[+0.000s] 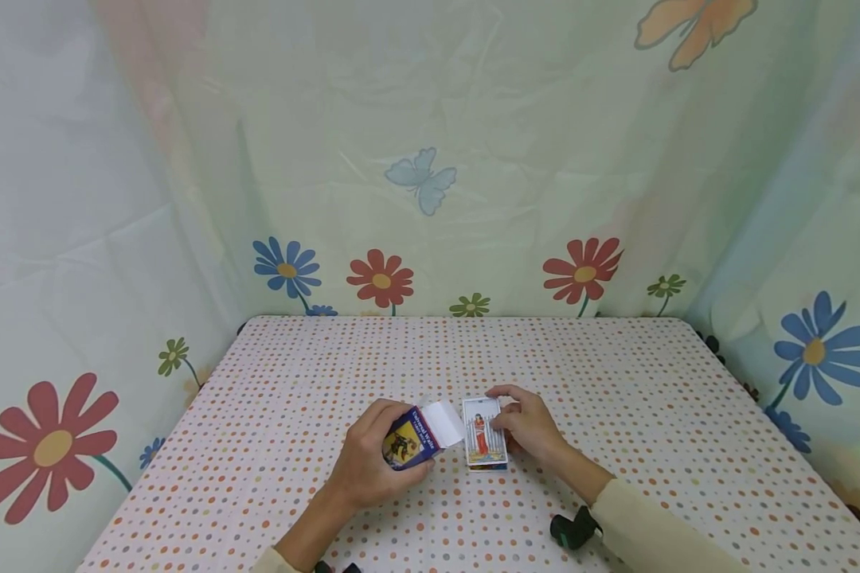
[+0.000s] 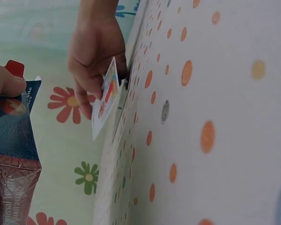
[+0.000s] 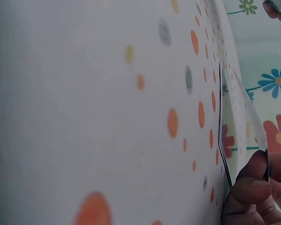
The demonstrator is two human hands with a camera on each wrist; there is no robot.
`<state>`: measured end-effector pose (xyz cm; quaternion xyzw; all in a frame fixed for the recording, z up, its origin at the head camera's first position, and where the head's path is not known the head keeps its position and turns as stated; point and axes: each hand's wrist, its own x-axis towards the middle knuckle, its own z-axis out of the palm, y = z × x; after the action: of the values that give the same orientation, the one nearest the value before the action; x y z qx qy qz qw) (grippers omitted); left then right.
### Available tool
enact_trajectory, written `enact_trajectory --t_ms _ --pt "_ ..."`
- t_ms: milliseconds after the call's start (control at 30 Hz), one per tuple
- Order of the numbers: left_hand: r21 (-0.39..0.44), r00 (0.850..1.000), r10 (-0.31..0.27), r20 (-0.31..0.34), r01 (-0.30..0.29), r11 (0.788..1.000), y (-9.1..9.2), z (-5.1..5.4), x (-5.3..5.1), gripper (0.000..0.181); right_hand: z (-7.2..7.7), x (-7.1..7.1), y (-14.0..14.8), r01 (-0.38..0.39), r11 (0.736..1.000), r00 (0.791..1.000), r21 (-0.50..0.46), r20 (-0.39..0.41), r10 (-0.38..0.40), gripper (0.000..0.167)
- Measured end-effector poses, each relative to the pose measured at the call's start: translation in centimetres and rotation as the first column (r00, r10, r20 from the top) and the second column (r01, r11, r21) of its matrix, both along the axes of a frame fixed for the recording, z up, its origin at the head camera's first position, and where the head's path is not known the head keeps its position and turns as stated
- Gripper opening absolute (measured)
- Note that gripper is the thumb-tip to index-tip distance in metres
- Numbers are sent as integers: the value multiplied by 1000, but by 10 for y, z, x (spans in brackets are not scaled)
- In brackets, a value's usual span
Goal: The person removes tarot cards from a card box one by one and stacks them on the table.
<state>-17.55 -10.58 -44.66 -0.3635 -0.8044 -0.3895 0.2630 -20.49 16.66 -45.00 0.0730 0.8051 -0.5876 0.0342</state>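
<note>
My left hand [image 1: 358,465] grips a blue tarot card box [image 1: 405,446] with a yellow picture on its front. The white flap [image 1: 442,424] of the box stands open toward the right. My right hand [image 1: 533,428] pinches a tarot card [image 1: 482,447] by its right side; it shows a figure in red. In the left wrist view this card [image 2: 103,112] is tilted and raised off the table. Under it, another card's coloured edge [image 1: 498,467] peeks out, mostly hidden. The right wrist view shows the curled fingers [image 3: 253,187] and the card nearly edge-on.
A white tablecloth with coloured dots [image 1: 330,374] covers the table. A black object [image 1: 573,528] sits by the right sleeve. Behind and at both sides hangs a curtain [image 1: 502,199] printed with flowers and butterflies.
</note>
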Motion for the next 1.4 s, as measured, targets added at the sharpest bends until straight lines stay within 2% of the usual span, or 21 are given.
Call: enact_trajectory --t_ms 167,333,500,667,800,1033,1200,1400 --pt "6 1000 -2 5 2 1000 0 0 0 68 -1 -2 0 -11 993 1000 120 -14 13 49" --pt "14 1000 -9 8 9 1000 0 -1 1 67 -2 -2 -1 -25 972 999 234 -41 35 46" --pt "19 1000 -11 7 11 1000 0 0 1 68 -5 -3 -3 -32 937 994 348 -87 66 43" --pt "24 1000 -11 7 11 1000 0 0 0 67 -4 -4 -6 -31 891 990 454 -107 89 41" --pt "25 1000 -10 5 10 1000 0 0 0 66 -2 -5 -8 -38 852 990 522 -95 102 38" --pt "24 1000 -16 5 15 1000 0 1 0 66 -1 -6 -9 -66 812 990 580 -66 128 26" --pt "25 1000 -12 5 12 1000 0 1 0 66 1 -5 -8 -83 805 990 587 -46 136 29" --pt "23 1000 -7 9 7 1000 -1 0 -1 67 1 -7 -5 -98 829 988 550 -45 147 33"
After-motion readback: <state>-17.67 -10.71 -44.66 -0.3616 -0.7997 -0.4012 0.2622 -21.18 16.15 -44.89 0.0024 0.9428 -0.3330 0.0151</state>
